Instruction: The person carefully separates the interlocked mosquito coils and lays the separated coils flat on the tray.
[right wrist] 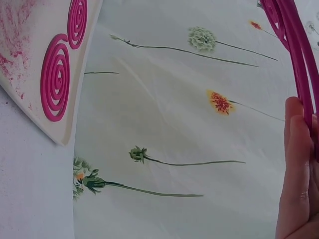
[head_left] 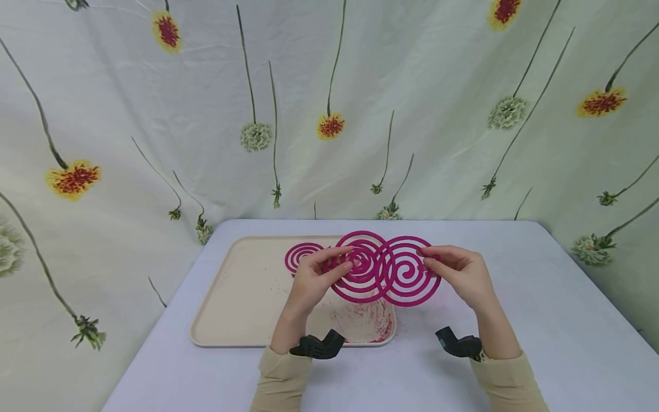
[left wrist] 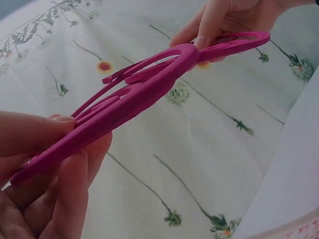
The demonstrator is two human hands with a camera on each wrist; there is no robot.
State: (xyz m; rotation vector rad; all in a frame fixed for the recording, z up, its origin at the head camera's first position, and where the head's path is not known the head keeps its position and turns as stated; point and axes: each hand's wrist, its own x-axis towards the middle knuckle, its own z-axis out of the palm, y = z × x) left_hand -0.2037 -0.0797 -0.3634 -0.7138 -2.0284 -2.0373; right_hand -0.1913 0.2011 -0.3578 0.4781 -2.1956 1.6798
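Observation:
My left hand (head_left: 311, 280) pinches a flat magenta mosquito coil (head_left: 362, 300) between thumb and fingers at its left side. A second magenta coil (head_left: 407, 304) is pinched at its right edge by my right hand (head_left: 465, 274). Both coils are raised over the tray's right end, and their inner edges overlap in the head view. Seen nearly edge-on in the left wrist view, the left hand's coil (left wrist: 124, 107) slants up toward the right hand's fingers (left wrist: 209, 22). The right wrist view catches only part of the held coils (right wrist: 299, 55), at its right edge.
A beige tray (head_left: 242, 292) lies on the white-covered table, with magenta crumbs across its right front corner. More coils (right wrist: 59, 74) rest on it, partly hidden behind my left hand in the head view. A flower-print cloth (head_left: 206, 86) hangs behind the table.

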